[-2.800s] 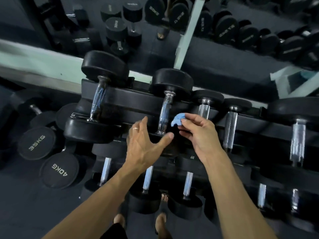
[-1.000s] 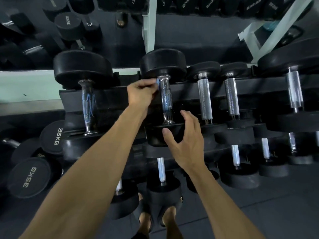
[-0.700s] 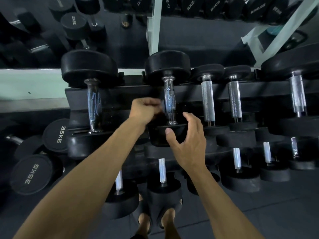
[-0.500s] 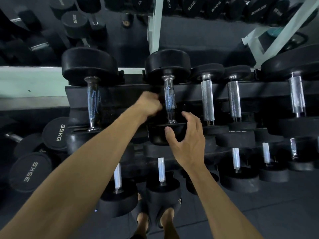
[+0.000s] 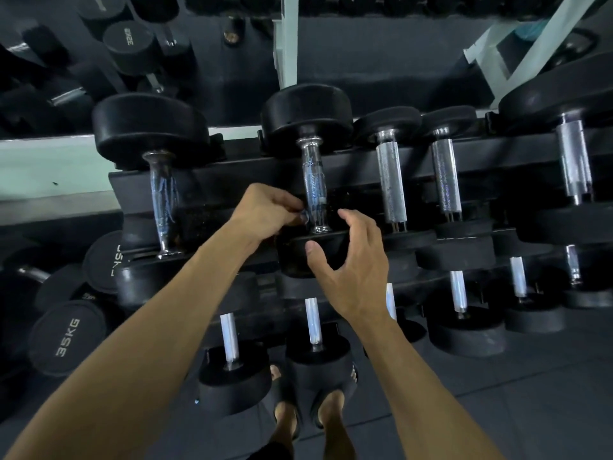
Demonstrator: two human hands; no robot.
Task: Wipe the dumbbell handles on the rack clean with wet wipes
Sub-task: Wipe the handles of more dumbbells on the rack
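A black rack [image 5: 414, 157] carries a row of black dumbbells with chrome handles. My left hand [image 5: 265, 210] pinches a small blue wet wipe [image 5: 303, 216], mostly hidden by the fingers, against the lower left side of the middle dumbbell's chrome handle [image 5: 313, 184]. My right hand [image 5: 351, 260] is open, with its thumb and fingers on the near black head [image 5: 298, 257] of that same dumbbell, just below and right of the handle.
A larger dumbbell [image 5: 162, 194] sits to the left, smaller ones [image 5: 391, 184] to the right. Lower tiers hold more dumbbells [image 5: 315, 343]. Weights marked 35KG [image 5: 66, 336] lie at lower left. My sandalled feet [image 5: 308, 416] stand on dark floor.
The blue wipe passed from my right hand to my left. My left hand has slid down the handle from near its top to its lower end. My right hand stays at the near head.
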